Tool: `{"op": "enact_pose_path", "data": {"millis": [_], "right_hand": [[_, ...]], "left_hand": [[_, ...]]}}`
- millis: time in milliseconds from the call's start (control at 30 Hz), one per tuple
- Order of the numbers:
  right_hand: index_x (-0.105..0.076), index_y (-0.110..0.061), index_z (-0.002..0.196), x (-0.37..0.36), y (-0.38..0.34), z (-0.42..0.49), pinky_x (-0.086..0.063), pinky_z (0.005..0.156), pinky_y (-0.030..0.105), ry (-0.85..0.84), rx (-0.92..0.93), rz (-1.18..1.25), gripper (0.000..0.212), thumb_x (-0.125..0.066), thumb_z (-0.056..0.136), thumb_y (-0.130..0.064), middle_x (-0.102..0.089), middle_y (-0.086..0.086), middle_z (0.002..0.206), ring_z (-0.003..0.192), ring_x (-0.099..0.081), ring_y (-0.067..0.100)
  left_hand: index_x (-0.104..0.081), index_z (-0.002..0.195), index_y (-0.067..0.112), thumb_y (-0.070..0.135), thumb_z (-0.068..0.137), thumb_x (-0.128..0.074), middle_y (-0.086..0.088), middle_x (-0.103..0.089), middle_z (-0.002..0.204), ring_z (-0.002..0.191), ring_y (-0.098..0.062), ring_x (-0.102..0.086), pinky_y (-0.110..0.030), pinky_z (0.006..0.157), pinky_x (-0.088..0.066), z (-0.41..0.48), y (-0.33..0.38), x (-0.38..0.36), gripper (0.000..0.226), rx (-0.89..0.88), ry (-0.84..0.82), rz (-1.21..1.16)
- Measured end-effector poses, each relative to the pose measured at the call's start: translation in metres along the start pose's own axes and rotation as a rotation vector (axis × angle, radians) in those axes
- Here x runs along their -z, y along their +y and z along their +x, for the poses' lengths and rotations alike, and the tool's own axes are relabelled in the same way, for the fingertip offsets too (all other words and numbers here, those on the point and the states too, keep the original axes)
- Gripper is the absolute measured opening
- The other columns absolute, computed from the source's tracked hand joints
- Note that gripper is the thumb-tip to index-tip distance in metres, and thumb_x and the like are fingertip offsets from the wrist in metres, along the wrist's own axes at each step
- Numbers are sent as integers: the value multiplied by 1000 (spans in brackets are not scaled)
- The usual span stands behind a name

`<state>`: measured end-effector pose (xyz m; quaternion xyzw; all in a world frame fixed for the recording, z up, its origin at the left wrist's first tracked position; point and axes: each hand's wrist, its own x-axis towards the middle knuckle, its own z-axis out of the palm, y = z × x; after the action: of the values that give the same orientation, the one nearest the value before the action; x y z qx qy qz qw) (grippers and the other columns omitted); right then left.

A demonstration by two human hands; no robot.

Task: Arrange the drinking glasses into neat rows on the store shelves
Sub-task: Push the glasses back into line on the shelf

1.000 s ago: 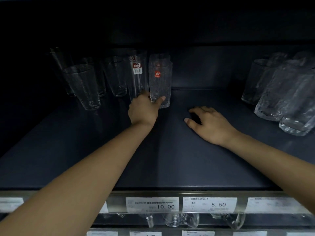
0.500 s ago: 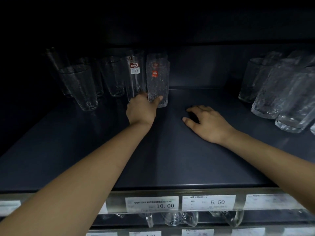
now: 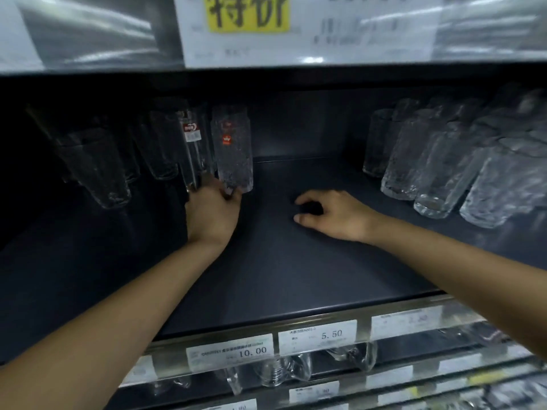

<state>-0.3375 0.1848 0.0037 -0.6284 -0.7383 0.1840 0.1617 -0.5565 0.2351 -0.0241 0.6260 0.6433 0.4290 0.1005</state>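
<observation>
**A:** What is different from a moment ago?

**B:** Mostly the view. It has swung upward, so a white sign with a yellow patch (image 3: pixel 248 13) now fills the top. The hands have hardly shifted. The left hand (image 3: pixel 211 216) still sits at the foot of the tall textured clear glass with a red sticker (image 3: pixel 233 149). That glass stands near the back edge of the dark matte shelf (image 3: pixel 281 276), left of its middle, just beside the tall smooth clear glass with a red-and-white label (image 3: pixel 192 149).

**A:** Is that hand gripping it?

**B:** I cannot tell. The thumb lies against the textured glass's base, but the fingers are behind the back of the hand (they could be on either glass). The right hand (image 3: pixel 334 216) rests on the shelf near its middle, fingers loosely bent, holding nothing. They look slightly more curled than before.

**A:** And for the task?

**B:** Little progress in this second, I'd judge. That pair seems to be getting nudged into line, and the groups at either side don't yet look like even rows.

**A:** What is hard to read?

**B:** The group of dark plain tumblers (image 3: pixel 97 167) toward the back left corner melts into shadow, so I can't count them. The cluster of textured clear tumblers (image 3: pixel 429 167) by the right edge is blurred and cut off by the frame. The white price tags (image 3: pixel 318 335) along the front edge are only partly legible.
</observation>
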Motion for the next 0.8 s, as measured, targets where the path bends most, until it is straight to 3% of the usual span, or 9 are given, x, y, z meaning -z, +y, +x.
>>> {"op": "enact_pose_path", "data": {"millis": [67,167,233,300,467,567,800], "right_hand": [[-63,-27,125,18,5,-24,-40,91,14,88,-28,137,36,-64,92,-41,-62,-14,114,107,-57,2],[-68,-26,113,41,16,-63,-48,93,17,251,-23,269,24,-69,90,-34,-70,-11,106,100,-65,2],[-70,-26,107,54,28,-93,-50,90,16,315,-28,333,17,-70,90,-29,-72,-10,101,96,-66,1],[-70,-28,103,63,43,-119,-51,87,16,353,-39,370,13,-69,90,-28,-73,-10,98,93,-67,-2],[-73,-23,102,89,98,-183,-50,83,11,473,-112,398,12,-68,91,-20,-75,-12,95,90,-68,-5],[-72,-25,96,110,137,-214,-49,80,9,542,-160,433,11,-68,91,-16,-75,-10,93,89,-68,-3],[-72,-24,99,171,246,-261,-48,78,7,599,-245,395,10,-69,91,-19,-74,-12,95,90,-67,-4]], "left_hand": [[-68,98,8,21,95,-59,-7,-69,94,83,-18,-59,-24,75,-42,-11,13,6,16,9,-86,-30],[-65,94,16,14,94,-60,4,-65,89,81,-9,-58,-14,68,-40,-32,46,11,6,-43,-216,-148],[-64,93,19,11,92,-61,15,-62,84,76,6,-59,-2,62,-39,-50,76,8,9,-103,-279,-241],[-66,93,16,6,90,-62,15,-63,83,72,16,-58,1,65,-40,-68,102,2,11,-153,-327,-346],[-65,85,24,9,89,-65,11,-69,84,78,8,-64,-6,71,-48,-115,171,-33,15,-197,-417,-503],[-66,88,21,10,89,-67,11,-69,85,79,8,-64,-3,69,-47,-139,214,-53,11,-186,-435,-563],[-68,87,23,12,88,-69,10,-70,85,78,6,-64,-2,69,-44,-172,308,-93,11,-146,-285,-670]]}}
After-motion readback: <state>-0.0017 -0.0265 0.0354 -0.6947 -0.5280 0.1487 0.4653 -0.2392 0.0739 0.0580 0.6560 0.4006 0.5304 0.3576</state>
